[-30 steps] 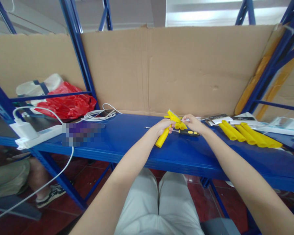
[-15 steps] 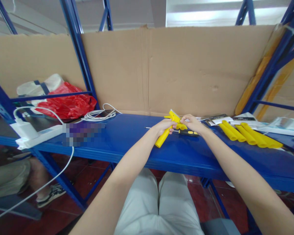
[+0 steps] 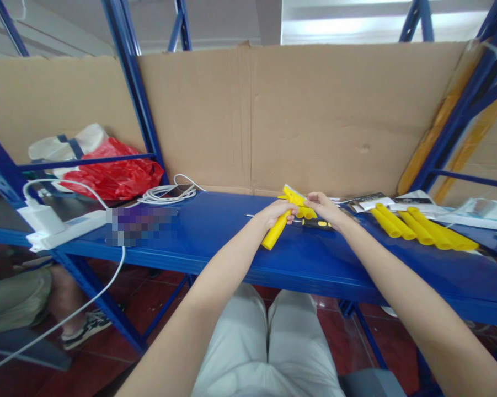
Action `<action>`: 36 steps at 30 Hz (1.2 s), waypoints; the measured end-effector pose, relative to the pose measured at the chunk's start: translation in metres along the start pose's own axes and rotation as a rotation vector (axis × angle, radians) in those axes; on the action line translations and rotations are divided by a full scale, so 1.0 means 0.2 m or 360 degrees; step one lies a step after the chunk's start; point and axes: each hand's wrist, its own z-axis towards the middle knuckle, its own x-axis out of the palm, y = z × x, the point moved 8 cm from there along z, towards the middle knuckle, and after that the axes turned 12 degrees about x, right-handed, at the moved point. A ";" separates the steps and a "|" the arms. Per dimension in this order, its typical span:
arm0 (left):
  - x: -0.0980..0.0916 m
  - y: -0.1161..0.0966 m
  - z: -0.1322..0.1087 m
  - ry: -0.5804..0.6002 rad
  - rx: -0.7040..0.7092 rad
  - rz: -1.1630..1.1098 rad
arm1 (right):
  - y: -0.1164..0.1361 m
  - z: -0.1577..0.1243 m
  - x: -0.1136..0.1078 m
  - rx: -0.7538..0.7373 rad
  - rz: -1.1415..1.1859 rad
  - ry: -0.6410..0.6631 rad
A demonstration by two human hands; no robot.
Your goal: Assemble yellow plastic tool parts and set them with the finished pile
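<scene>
Partly hidden by both hands (left (image 3: pixel 276 213), right (image 3: pixel 323 207)), 1 gripped yellow plastic piece (image 3: pixel 278 228) shows unclear joints.

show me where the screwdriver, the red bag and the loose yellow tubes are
screwdriver (image 3: pixel 319 224), head view, on its black and yellow handle.
red bag (image 3: pixel 115 175), head view, on its crumpled middle.
loose yellow tubes (image 3: pixel 420 229), head view, mid-length of the row.

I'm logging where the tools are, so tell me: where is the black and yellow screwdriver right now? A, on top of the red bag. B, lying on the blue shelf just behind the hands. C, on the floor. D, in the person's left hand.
B: the screwdriver lies flat on the blue shelf, while the left hand and right hand hold a yellow plastic part.
</scene>
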 end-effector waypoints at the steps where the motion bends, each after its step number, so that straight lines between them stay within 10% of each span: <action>1: 0.00 0.01 0.01 0.0017 -0.0003 -0.0021 | -0.01 -0.01 0.01 0.0046 0.0044 0.0063; 23: 0.00 0.05 0.05 0.0114 -0.0046 -0.0183 | -0.04 -0.03 0.09 0.0261 0.0430 0.0340; 29: -0.05 0.03 0.05 -0.0097 -0.0052 -0.0245 | -0.02 -0.01 -0.03 0.0073 -0.0283 0.0125; 36: -0.14 0.06 0.06 -0.0298 -0.0070 -0.0302 | -0.11 -0.05 -0.15 0.0033 -0.1554 0.0670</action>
